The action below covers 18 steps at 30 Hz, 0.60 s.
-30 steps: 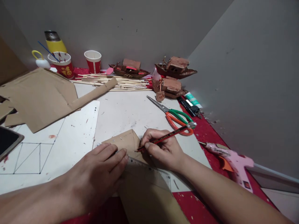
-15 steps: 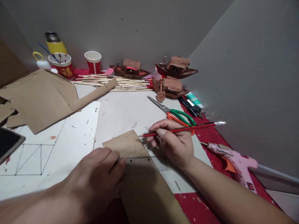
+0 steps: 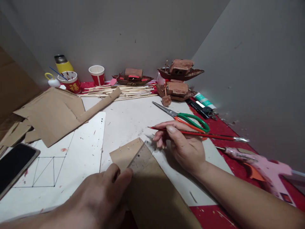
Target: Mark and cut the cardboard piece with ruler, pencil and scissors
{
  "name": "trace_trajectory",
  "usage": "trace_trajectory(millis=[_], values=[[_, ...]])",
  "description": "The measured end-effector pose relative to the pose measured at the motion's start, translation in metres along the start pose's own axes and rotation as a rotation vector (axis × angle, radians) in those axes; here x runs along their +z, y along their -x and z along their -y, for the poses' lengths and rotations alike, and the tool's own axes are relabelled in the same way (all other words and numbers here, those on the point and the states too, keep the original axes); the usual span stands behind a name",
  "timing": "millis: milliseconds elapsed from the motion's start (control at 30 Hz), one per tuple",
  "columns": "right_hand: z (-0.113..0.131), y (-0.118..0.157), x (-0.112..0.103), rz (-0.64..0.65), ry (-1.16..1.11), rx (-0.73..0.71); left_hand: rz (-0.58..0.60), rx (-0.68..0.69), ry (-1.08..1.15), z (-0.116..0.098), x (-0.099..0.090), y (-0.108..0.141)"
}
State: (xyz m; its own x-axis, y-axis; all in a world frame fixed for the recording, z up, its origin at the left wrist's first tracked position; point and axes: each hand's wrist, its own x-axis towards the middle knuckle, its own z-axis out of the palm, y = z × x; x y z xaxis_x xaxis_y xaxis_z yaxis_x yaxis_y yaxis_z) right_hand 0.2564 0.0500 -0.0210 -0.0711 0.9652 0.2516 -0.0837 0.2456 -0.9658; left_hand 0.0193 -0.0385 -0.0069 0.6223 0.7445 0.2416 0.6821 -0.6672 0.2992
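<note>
My left hand (image 3: pixel 105 187) pinches a clear plastic ruler (image 3: pixel 140 156) that lies slantwise over the far end of a long cardboard strip (image 3: pixel 159 190). Between the thumb and fingers of my right hand (image 3: pixel 181 143) is a red pencil (image 3: pixel 209 135), its point aimed left and lifted off the strip beyond the ruler's far end. Small pencil marks show along the strip's far edge. Behind my right hand lie scissors (image 3: pixel 173 114) with green and orange handles.
Cardboard pieces (image 3: pixel 57 114) and a phone (image 3: pixel 19 165) lie at left. Wooden sticks (image 3: pixel 128 92), paper cups (image 3: pixel 97 76) and brown model boats (image 3: pixel 181 68) line the back wall. A pink glue gun (image 3: pixel 259 165) is at right, beside black markers (image 3: pixel 200 108).
The ruler has turned from lying across the strip to a slant pointing up and right. My right hand has drawn the pencil tip away from the cardboard. The view has shifted slightly.
</note>
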Motion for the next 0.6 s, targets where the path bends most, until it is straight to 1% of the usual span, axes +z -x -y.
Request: trace_trajectory(millis=[100,200,233,300,367,433,467,533,600], values=[[0.000,-0.003,0.000,-0.014,-0.003,-0.016,0.047,-0.101,0.162,-0.006,-0.008,0.000],[-0.001,-0.004,-0.001,-0.017,0.005,-0.031,0.047,-0.173,0.354,-0.014,-0.015,-0.005],[-0.001,-0.005,-0.001,-0.021,0.006,-0.040,0.044,-0.220,0.423,-0.016,-0.017,-0.007],[-0.002,-0.005,-0.001,-0.036,0.003,-0.055,0.045,-0.385,0.575,-0.017,-0.019,-0.011],[-0.004,-0.006,-0.001,-0.050,-0.002,-0.066,0.029,-0.605,0.754,-0.013,-0.021,-0.016],[-0.004,-0.006,0.000,-0.054,0.002,-0.063,-0.041,-0.780,0.893,-0.006,-0.023,-0.021],[-0.004,-0.007,0.000,-0.053,0.006,-0.059,-0.095,-0.829,0.936,-0.001,-0.023,-0.023],[-0.004,-0.007,0.000,-0.047,0.014,-0.051,-0.181,-0.855,0.951,0.008,-0.023,-0.028],[-0.004,-0.007,0.000,-0.044,0.022,-0.045,-0.206,-0.819,0.928,0.013,-0.020,-0.029]])
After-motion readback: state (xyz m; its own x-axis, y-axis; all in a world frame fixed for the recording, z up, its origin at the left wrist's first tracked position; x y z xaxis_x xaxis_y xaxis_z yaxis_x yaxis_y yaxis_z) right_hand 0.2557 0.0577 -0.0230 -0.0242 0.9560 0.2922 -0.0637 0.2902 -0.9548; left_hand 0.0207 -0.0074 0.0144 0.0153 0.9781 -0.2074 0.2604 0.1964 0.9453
